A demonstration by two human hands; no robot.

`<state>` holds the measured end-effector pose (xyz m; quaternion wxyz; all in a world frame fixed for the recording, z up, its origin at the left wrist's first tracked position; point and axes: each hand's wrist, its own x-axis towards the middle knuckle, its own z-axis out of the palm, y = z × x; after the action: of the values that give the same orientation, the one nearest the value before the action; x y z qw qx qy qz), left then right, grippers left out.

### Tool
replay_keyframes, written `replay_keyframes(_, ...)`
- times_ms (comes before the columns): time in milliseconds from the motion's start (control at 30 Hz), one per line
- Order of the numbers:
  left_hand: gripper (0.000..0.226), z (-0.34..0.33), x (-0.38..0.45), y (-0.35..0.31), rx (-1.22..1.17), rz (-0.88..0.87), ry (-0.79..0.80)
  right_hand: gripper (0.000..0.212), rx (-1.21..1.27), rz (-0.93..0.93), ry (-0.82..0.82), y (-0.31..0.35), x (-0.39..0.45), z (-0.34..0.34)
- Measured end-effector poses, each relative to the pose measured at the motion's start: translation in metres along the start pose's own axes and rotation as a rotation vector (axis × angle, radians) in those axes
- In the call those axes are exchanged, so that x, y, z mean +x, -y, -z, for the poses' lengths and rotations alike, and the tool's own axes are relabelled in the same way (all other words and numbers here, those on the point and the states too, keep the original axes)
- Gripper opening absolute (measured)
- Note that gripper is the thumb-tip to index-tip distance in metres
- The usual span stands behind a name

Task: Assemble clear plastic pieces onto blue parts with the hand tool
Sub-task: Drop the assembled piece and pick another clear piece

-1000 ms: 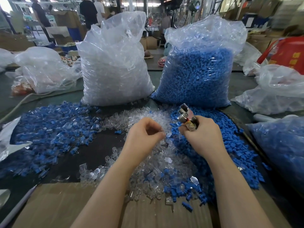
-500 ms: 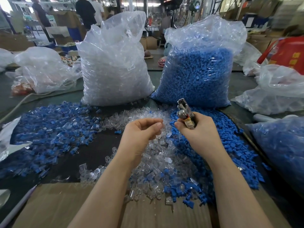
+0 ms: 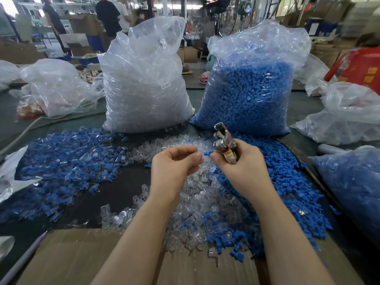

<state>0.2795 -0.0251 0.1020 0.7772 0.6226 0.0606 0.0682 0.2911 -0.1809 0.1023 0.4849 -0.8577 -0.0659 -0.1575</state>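
Observation:
My right hand point(image 3: 244, 169) grips a small metal hand tool point(image 3: 223, 138) with its head pointing up, and its fingertips pinch a small blue part point(image 3: 207, 153). My left hand point(image 3: 176, 167) hovers just left of it, thumb against curled forefinger, pinching what looks like a clear piece that is hard to make out. Both hands are above the loose pile of clear pieces point(image 3: 201, 204). Loose blue parts point(image 3: 287, 182) lie to the right. Blue parts with clear pieces on them point(image 3: 61, 161) are heaped at the left.
A tall bag of clear pieces point(image 3: 144, 79) and a tall bag of blue parts point(image 3: 250, 89) stand behind the piles. Another bag of blue parts point(image 3: 353, 186) lies at the right. Cardboard point(image 3: 82, 260) covers the near edge. People stand far back.
My left hand has lifted out of the clear pile and turned toward the right hand. The right hand has raised the tool slightly, and a blue part now shows at its fingertips.

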Motion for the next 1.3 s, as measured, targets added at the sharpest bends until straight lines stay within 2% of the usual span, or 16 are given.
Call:
replay_keyframes(267,0.010,-0.007,-0.005,-0.004,0.020,0.001,0.016,0.018,-0.064,0.054,-0.061,0.004,-0.001,-0.003)
replay_keyframes(467,0.012,-0.015,-0.008,-0.002,0.077,-0.080,-0.024,0.023,-0.101,0.056,-0.100,0.003,0.000,-0.005)
replay_keyframes(600,0.015,-0.016,-0.007,0.001,0.167,-0.155,-0.060,0.023,-0.062,0.018,-0.056,0.002,0.001,-0.005)
replay_keyframes(733,0.019,-0.017,-0.006,0.003,0.273,-0.235,-0.083,0.011,-0.020,-0.003,0.003,0.002,0.002,-0.004)
replay_keyframes(933,0.016,-0.016,-0.006,0.007,0.323,-0.295,-0.109,0.007,0.035,-0.027,0.065,0.003,0.001,-0.003)
replay_keyframes(1067,0.016,-0.015,-0.004,0.007,0.226,-0.252,-0.091,0.010,0.076,-0.047,0.098,0.003,0.001,0.001)
replay_keyframes(1300,0.013,-0.014,-0.002,0.006,0.059,-0.256,-0.014,0.016,-0.046,-0.054,0.232,-0.001,0.001,0.008)
